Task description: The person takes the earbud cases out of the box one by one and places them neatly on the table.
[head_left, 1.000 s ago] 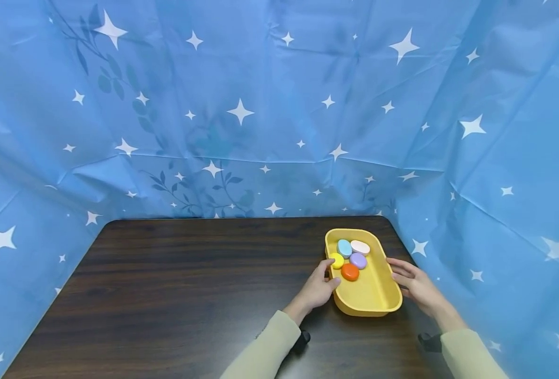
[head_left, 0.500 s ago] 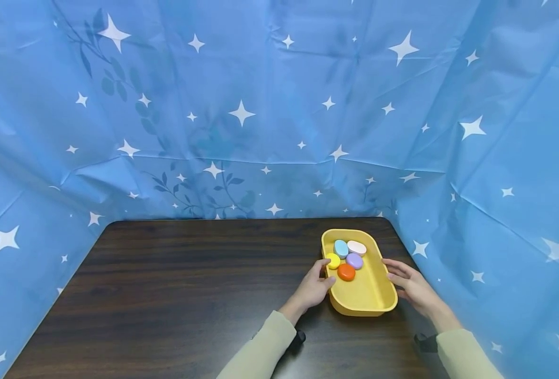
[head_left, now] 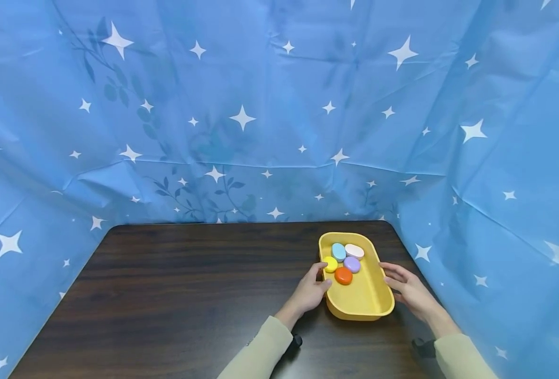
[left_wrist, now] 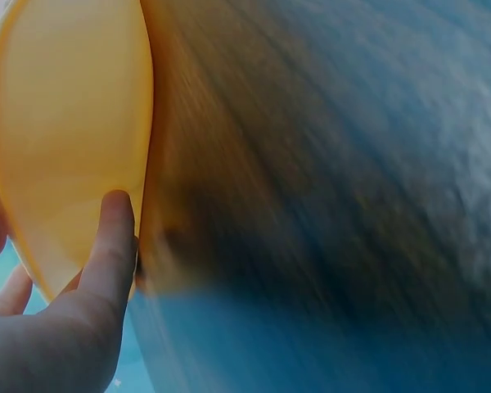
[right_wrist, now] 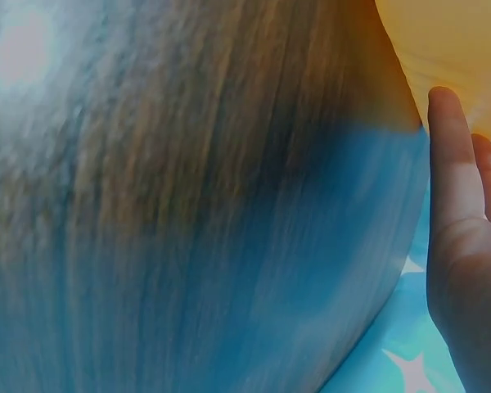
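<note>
A yellow tray (head_left: 367, 295) with a raised rim sits on the right part of the dark wooden table (head_left: 203, 295). Gathered toward its far left are several smooth rounded pieces: a light blue one (head_left: 338, 252), a white one (head_left: 354, 251), a yellow one (head_left: 330, 265), a purple one (head_left: 352, 264) and an orange-red one (head_left: 343, 276). My left hand (head_left: 308, 292) grips the tray's left side, one fingertip over the rim beside the yellow piece. Against the opposite wall rest the fairly straight fingers of my right hand (head_left: 412, 295). Both wrist views show fingers on the outer wall.
Blue cloth (head_left: 270, 131) with white stars hangs behind the table and along both sides. On the right it comes close to my right hand. The table's back edge (head_left: 241, 223) runs just beyond the tray.
The tray has shifted slightly left across the table, with both hands staying at its sides. The pieces inside keep their arrangement. The head view has tilted a little.
</note>
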{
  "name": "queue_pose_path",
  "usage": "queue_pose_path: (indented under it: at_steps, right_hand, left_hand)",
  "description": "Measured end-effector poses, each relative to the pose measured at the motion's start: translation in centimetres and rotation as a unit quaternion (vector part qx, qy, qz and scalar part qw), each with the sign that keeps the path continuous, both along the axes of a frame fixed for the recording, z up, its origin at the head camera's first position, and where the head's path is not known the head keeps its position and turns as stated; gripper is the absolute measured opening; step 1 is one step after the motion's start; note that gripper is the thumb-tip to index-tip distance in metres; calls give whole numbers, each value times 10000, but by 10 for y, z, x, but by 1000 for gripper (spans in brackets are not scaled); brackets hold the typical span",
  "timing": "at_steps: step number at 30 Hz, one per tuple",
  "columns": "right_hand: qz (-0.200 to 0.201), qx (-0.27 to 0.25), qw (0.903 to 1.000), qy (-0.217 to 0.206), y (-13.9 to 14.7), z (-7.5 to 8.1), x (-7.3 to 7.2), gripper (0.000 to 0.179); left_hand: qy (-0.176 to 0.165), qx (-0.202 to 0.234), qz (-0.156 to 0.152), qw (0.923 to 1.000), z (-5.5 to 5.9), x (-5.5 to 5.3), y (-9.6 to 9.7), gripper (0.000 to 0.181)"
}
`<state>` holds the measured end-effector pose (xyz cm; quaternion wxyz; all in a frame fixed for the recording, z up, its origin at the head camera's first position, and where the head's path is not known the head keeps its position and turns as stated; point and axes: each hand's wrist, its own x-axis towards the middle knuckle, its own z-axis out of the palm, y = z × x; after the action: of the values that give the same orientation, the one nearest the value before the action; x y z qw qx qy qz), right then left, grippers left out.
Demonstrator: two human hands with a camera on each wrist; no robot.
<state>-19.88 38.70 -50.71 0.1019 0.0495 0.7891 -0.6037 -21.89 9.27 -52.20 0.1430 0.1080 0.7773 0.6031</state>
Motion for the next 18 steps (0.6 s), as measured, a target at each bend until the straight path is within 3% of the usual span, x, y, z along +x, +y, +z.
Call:
queue_pose_path:
  at_steps: [18]
  right_hand:
    - [92,-91,9999,-49,-23,2,-5,57]
  left_hand:
    - [-17,145,-33,9999,3,-2,-24,46]
